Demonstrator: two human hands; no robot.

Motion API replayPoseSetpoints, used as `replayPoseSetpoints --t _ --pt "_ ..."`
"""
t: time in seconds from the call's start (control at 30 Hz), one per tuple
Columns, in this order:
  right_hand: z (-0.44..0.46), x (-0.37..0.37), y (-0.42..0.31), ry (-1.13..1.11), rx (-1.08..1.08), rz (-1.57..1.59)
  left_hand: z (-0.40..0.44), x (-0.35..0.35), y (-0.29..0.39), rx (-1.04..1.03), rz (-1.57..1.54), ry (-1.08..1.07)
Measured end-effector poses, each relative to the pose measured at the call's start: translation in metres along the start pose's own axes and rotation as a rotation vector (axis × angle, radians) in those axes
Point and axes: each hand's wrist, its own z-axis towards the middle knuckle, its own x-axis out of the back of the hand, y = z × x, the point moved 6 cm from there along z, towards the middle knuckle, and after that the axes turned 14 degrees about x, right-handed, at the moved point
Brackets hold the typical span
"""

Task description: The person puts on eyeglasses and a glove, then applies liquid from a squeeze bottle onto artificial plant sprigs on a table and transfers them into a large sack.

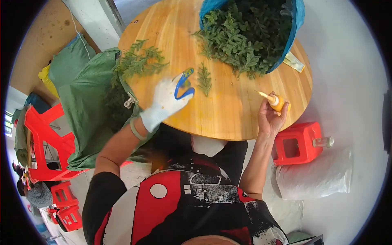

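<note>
My left hand (170, 94) wears a white glove with blue fingertips, stained yellow-green. It hovers over the round wooden table (228, 118), thumb and forefinger apart, with nothing visible between them. A single green artificial-looking sprig (204, 79) lies flat just right of those fingertips. At the table's right side my bare right hand (271, 116) is wrapped round a small squeeze bottle (278, 103) of orange-yellow liquid. Its thin nozzle points left. Several loose sprigs (141, 61) are spread near the table's left edge.
A blue bag (299, 24) spilling green sprigs (249, 36) lies at the table's back. Beside it is a pale glove (294, 62). Green sacks (87, 96) and a red chair (51, 139) stand left. A red stool (297, 143) and white sack (314, 173) are at right.
</note>
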Motion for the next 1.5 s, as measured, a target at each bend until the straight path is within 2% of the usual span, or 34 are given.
replayPoseSetpoints --t 0.07,0.1,0.17,0.2,0.33,0.4,0.43,0.5,0.53,0.67,0.87,1.0,1.03,1.17,1.23,1.27,1.33,1.5 --pt "-0.002 -0.002 0.001 -0.001 0.002 0.008 0.031 0.012 0.017 -0.427 0.22 0.179" --pt "-0.004 -0.002 0.004 -0.003 -0.006 0.014 0.052 0.009 0.015 -0.425 0.217 0.178" --pt "-0.009 -0.004 0.01 -0.009 -0.026 0.023 0.078 -0.015 0.02 -0.63 0.311 -0.004" --pt "-0.01 -0.006 0.013 -0.011 -0.025 0.017 0.087 -0.02 0.013 -0.627 0.307 -0.002" --pt "-0.014 -0.011 0.022 0.022 -0.051 0.004 0.096 -0.08 -0.022 -0.67 0.276 -0.4" --pt "-0.025 -0.017 0.034 0.006 -0.087 -0.023 0.085 -0.064 -0.006 -0.346 0.383 -0.546" --pt "-0.032 -0.022 0.044 -0.016 -0.126 -0.05 0.069 -0.057 0.001 -0.346 0.382 -0.55" --pt "-0.046 -0.025 0.062 -0.055 -0.201 -0.11 0.042 -0.046 0.003 -0.162 0.284 -0.6" --pt "-0.049 -0.023 0.073 -0.047 -0.251 -0.107 0.03 -0.044 0.006 -0.157 0.275 -0.611" --pt "-0.077 -0.024 0.105 -0.009 -0.348 -0.221 0.006 -0.033 0.006 0.149 -0.058 -0.651" --pt "-0.075 0.004 0.121 0.038 -0.315 -0.329 -0.008 -0.031 0.002 0.273 0.134 -0.674" --pt "-0.063 0.029 0.124 0.035 -0.3 -0.376 -0.014 0.0 -0.014 0.121 0.071 -0.239" --pt "-0.064 0.029 0.125 0.037 -0.305 -0.375 -0.019 0.0 -0.021 0.125 0.075 -0.24" --pt "-0.068 0.023 0.124 0.056 -0.296 -0.374 -0.038 0.015 -0.022 -0.154 0.005 0.005" --pt "-0.069 0.023 0.125 0.061 -0.299 -0.376 -0.038 0.012 -0.005 -0.214 0.046 -0.207" --pt "-0.069 0.023 0.124 0.063 -0.298 -0.376 -0.038 0.009 -0.003 -0.211 0.045 -0.207" --pt "-0.069 0.022 0.124 0.062 -0.297 -0.376 -0.047 -0.004 0.01 -0.487 0.154 -0.263" --pt "-0.062 0.03 0.124 0.011 -0.335 -0.386 -0.05 -0.032 -0.011 -0.556 0.272 -0.46"
